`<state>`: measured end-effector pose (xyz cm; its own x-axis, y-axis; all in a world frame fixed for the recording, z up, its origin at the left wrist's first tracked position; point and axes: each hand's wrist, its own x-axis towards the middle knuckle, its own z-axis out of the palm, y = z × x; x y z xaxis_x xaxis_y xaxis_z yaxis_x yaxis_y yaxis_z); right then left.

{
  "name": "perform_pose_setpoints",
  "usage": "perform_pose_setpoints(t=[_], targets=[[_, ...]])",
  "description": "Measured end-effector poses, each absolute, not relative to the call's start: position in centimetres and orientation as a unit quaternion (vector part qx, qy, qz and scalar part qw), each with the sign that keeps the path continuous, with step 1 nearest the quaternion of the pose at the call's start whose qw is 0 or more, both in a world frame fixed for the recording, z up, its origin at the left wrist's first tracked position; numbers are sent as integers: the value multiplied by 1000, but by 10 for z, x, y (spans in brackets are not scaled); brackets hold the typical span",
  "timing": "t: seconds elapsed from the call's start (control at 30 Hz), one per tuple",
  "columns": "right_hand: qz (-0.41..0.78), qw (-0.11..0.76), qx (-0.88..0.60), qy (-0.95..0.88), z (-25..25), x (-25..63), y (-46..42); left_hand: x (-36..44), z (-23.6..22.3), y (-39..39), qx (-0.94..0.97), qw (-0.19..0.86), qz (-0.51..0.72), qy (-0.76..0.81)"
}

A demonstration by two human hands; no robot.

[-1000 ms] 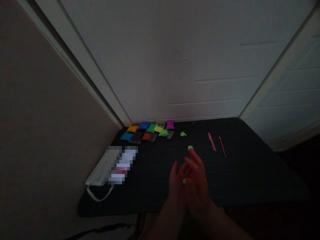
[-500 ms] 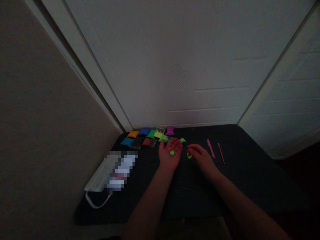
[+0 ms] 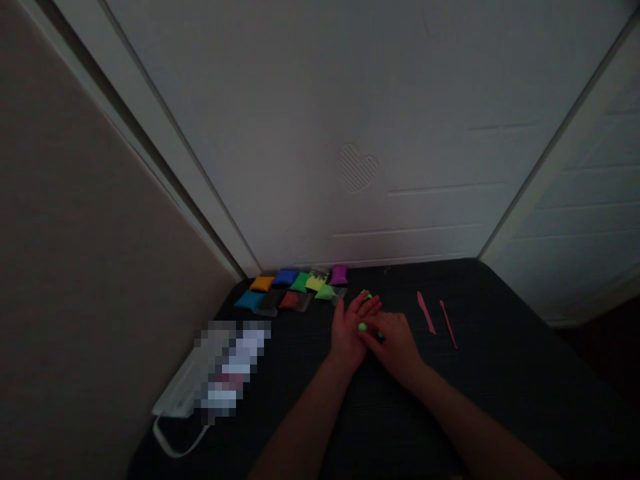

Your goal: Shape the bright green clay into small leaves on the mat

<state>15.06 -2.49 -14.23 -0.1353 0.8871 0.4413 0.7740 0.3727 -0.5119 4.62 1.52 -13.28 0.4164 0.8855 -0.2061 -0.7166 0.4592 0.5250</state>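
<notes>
My left hand (image 3: 346, 337) lies palm up, fingers stretched out, over the dark table. At its palm is a small light-green ball of clay (image 3: 363, 327). My right hand (image 3: 400, 343) reaches across from the right, thumb and forefinger closed around the ball. Just beyond my left fingertips, a light-green clay piece (image 3: 367, 294) shows in part. Another small green bit is mostly covered by my right hand.
Several packets of coloured clay, among them a purple one (image 3: 339, 275) and an orange one (image 3: 263, 284), lie at the back left. A pink plastic knife (image 3: 426, 312) and a thin pink tool (image 3: 449, 325) lie right. A white mask (image 3: 175, 393) is front left. A white wall (image 3: 300, 167) stands behind.
My right hand has moved left onto my left palm and closed its fingers on the green ball. The whole view has shifted slightly, with the table lower in it.
</notes>
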Motion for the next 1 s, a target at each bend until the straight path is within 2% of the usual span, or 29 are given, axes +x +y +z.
perform_pose_setpoints(t=[0.17, 0.3, 0.57, 0.83, 1.0], targets=[[67, 362, -563, -740, -141, 163, -22, 34, -137, 15, 338, 767, 455, 300], [72, 366, -559, -741, -144, 164, -20, 26, -135, 11, 379, 783, 385, 310], [108, 412, -539, -726, -148, 164, -19, 19, -149, 18, 368, 783, 386, 320], [214, 441, -566, -663, -146, 174, -17, 15, -157, 25, 322, 791, 402, 330], [153, 411, -554, -707, -151, 170, -17, 18, -157, 23, 328, 794, 404, 315]])
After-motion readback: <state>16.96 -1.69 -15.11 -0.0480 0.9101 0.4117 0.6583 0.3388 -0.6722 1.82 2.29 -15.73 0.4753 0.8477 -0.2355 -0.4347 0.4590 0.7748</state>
